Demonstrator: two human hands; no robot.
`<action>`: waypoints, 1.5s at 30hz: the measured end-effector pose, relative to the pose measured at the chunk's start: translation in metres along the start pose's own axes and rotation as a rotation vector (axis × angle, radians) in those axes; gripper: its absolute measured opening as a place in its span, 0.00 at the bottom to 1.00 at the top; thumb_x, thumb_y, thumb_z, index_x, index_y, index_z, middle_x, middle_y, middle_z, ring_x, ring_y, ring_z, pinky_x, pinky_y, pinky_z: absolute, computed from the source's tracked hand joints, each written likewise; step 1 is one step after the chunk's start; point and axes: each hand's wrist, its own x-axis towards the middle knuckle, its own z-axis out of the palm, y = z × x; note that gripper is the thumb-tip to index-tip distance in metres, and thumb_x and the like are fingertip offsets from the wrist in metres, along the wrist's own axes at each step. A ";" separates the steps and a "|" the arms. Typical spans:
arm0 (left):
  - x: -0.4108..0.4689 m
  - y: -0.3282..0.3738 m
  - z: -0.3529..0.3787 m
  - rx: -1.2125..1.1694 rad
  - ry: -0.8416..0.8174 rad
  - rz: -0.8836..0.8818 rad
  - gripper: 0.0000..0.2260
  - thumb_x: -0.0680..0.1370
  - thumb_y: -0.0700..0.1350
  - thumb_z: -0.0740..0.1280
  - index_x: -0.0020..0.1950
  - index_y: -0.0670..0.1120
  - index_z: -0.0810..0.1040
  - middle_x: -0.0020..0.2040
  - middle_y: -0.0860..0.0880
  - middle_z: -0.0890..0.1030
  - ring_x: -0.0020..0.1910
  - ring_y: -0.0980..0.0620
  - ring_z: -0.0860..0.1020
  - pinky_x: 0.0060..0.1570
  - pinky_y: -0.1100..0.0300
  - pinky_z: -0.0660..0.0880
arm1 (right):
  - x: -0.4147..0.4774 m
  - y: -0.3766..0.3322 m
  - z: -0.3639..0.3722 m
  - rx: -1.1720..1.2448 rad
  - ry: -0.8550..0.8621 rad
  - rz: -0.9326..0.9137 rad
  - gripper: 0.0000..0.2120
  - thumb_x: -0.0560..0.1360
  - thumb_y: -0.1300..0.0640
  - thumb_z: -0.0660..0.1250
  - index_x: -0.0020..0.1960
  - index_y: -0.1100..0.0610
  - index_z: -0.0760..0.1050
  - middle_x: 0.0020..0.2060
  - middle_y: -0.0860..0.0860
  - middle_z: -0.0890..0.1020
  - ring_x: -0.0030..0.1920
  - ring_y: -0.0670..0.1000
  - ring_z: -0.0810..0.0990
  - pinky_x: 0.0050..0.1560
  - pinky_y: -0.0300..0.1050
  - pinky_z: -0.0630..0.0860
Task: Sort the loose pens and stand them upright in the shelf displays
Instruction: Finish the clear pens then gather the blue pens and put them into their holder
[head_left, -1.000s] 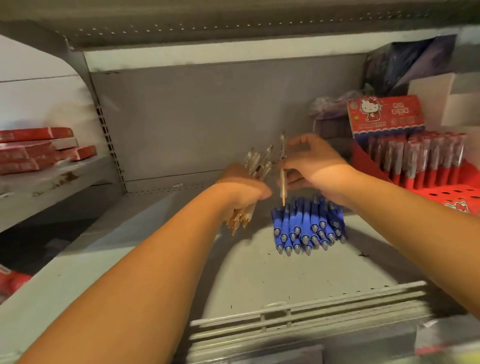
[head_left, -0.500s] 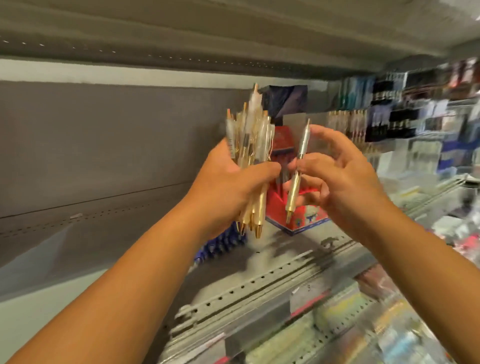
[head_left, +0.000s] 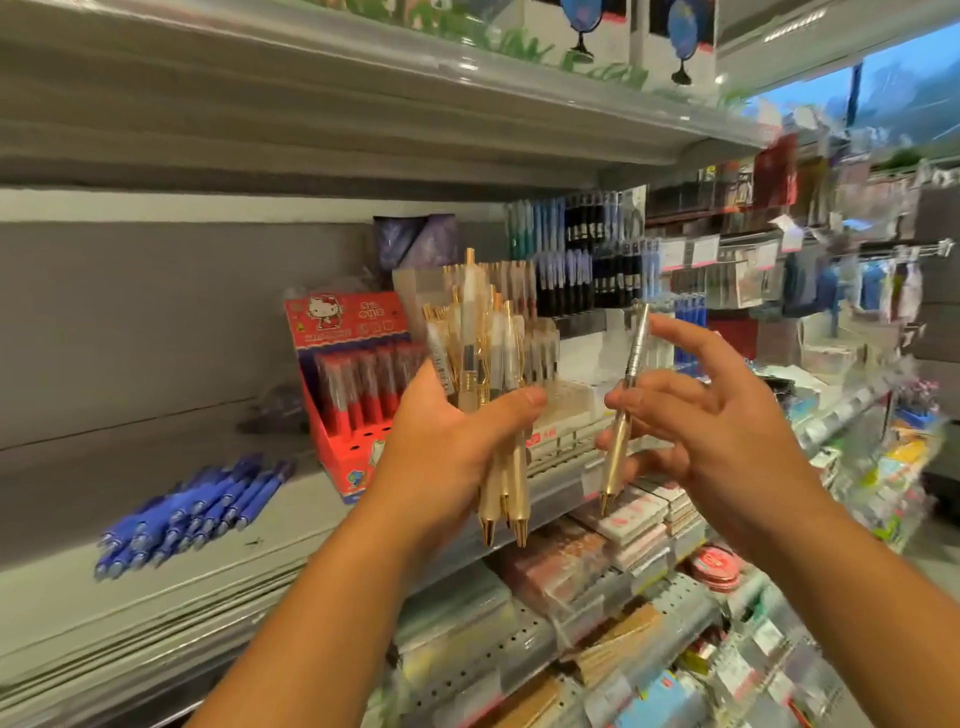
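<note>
On the left of the shelf the blue pens lie loose in a flat heap, long axes running from near-left to far-right, not yet stood up. Just right of them the red box holds a row of red pens upright, with free holes in its front tier.

The left hand is closed round a bundle of gold pens in front of the shelf, thumb pressed across the barrels. The bundle stands near upright, gold tips down and clickers up.

Behind it what looks like a clear stand holds similar pens, though blur hides the detail.

The right hand is mostly spread, index finger stretched out, yet thumb and fingertips pinch a single pen. It is held in the air near the bundle, not touching it. Its long axis is near vertical, leaning slightly right at the top, gold tip down, silver end up.

The step appears to be sorting: one pen separated from the gold lot. Next it would need a free hole in a matching display, lowered tip first.
</note>
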 end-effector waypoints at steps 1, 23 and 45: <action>0.002 -0.003 0.014 -0.006 0.015 -0.004 0.13 0.68 0.45 0.75 0.51 0.52 0.78 0.39 0.55 0.84 0.40 0.55 0.82 0.44 0.51 0.76 | 0.001 0.000 -0.015 -0.006 -0.010 0.010 0.28 0.68 0.61 0.73 0.66 0.46 0.71 0.38 0.55 0.82 0.39 0.62 0.85 0.29 0.50 0.80; 0.122 -0.108 0.051 0.056 0.373 0.062 0.20 0.65 0.49 0.75 0.56 0.53 0.77 0.47 0.53 0.86 0.46 0.52 0.85 0.40 0.59 0.81 | 0.178 0.108 -0.095 -0.048 -0.131 -0.098 0.28 0.75 0.67 0.70 0.65 0.40 0.71 0.39 0.56 0.83 0.42 0.56 0.86 0.34 0.51 0.83; 0.138 -0.149 0.068 0.482 0.753 0.046 0.20 0.71 0.51 0.75 0.61 0.58 0.75 0.56 0.54 0.84 0.56 0.51 0.82 0.58 0.43 0.77 | 0.256 0.192 -0.079 -0.554 -0.459 -0.272 0.29 0.75 0.56 0.71 0.66 0.35 0.60 0.32 0.44 0.79 0.31 0.43 0.79 0.31 0.45 0.79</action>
